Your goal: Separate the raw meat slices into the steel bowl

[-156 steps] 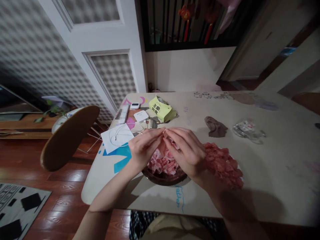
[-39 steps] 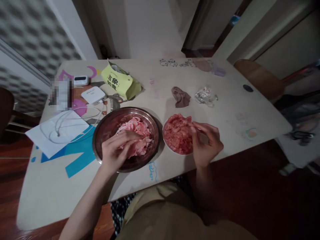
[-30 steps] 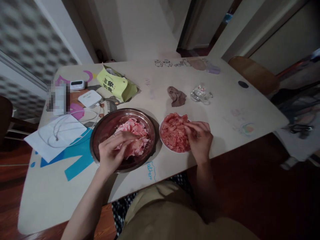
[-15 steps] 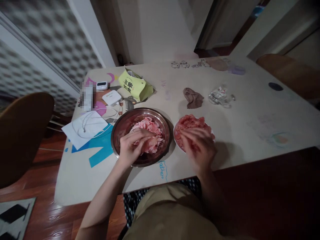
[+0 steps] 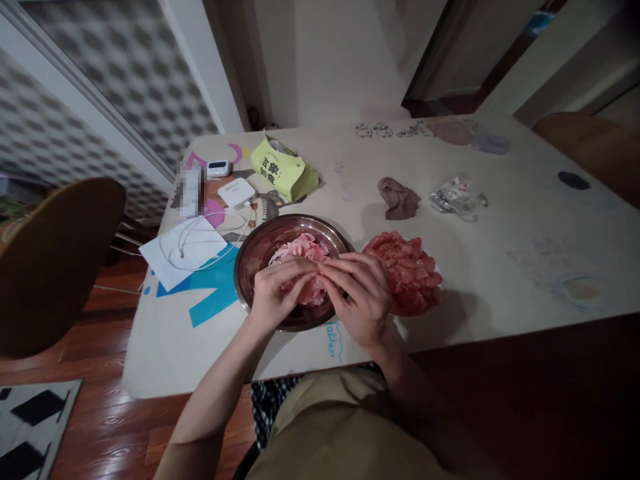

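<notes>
A round metal bowl (image 5: pixel 253 250) with pale pink sliced meat (image 5: pixel 303 248) stands near the table's front edge. Right beside it sits a white plate (image 5: pixel 434 293) piled with darker red meat pieces (image 5: pixel 407 267). My left hand (image 5: pixel 277 293) and my right hand (image 5: pixel 357 293) meet fingertip to fingertip over the bowl's front right part, pinching a piece of the pink meat between them. The piece itself is mostly hidden by my fingers.
On the beige table (image 5: pixel 500 267) lie a yellow-green bag (image 5: pixel 283 173), a brown cloth (image 5: pixel 399 199), a crumpled clear wrapper (image 5: pixel 456 195), white small devices (image 5: pixel 235 192) and a white paper with a cable (image 5: pixel 183 243). A brown chair (image 5: pixel 53 257) stands left, another (image 5: pixel 590 143) at the far right.
My right hand left the plate of red meat and came left over the bowl to join my left hand. The view has swung slightly to the left.
</notes>
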The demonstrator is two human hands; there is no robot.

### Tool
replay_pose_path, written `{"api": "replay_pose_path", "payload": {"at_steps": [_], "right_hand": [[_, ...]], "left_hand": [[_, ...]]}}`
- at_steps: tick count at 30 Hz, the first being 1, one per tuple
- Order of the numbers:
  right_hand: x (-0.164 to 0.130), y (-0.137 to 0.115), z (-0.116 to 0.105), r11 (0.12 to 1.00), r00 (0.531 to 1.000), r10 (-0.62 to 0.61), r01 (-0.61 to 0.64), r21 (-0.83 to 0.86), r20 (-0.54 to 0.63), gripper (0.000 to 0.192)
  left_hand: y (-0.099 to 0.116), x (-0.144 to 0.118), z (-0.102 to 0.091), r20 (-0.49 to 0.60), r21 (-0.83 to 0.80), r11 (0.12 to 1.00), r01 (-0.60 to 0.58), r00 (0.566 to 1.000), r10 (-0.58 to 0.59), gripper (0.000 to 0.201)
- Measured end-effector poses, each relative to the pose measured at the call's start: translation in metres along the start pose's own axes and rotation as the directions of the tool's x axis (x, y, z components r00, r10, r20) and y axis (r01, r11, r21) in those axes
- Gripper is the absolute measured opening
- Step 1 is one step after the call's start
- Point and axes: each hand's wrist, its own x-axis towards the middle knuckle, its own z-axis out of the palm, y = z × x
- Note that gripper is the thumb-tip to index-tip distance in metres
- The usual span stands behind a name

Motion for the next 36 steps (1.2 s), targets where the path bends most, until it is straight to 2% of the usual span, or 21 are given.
{"api": "replay_pose_path", "payload": {"at_steps": [11,16,24,28,30,36], "right_hand": [[-0.003,-0.002,-0.002,0.998,0.999,0.032,-0.032,-0.056,-0.005,0.017],[-0.006,-0.003,0.001,0.992,0.999,0.025,-0.030,-0.122,-0.043,0.017],[-0.003,-0.002,-0.004,0.994,0.993,0.056,-0.065,-0.090,-0.100,0.014],[-0.004,0.012,-0.016,0.989,0.994,0.038,-0.051,-0.136,-0.099,0.018],[-0.007,0.025,-0.026,0.982,0.990,0.026,-0.052,-0.181,-0.139,0.021],[-0.021,0.061,-0.061,0.926,0.963,0.144,-0.212,-0.312,-0.228,0.010]], "left_hand": [[-0.002,-0.001,0.000,0.023,-0.008,1.000,0.016,1.000,-0.015,0.015],[-0.002,-0.002,0.000,0.045,-0.019,1.000,0.000,0.999,0.001,0.017],[-0.003,-0.002,-0.002,0.040,-0.032,0.999,-0.029,0.999,0.030,0.023],[-0.004,-0.002,-0.002,0.012,-0.052,0.997,-0.065,0.998,0.066,0.025],[-0.005,-0.002,-0.002,0.009,-0.052,0.995,-0.084,0.996,0.085,0.028],[-0.004,-0.001,-0.002,0.013,-0.024,0.994,-0.111,0.994,0.111,0.028]]}}
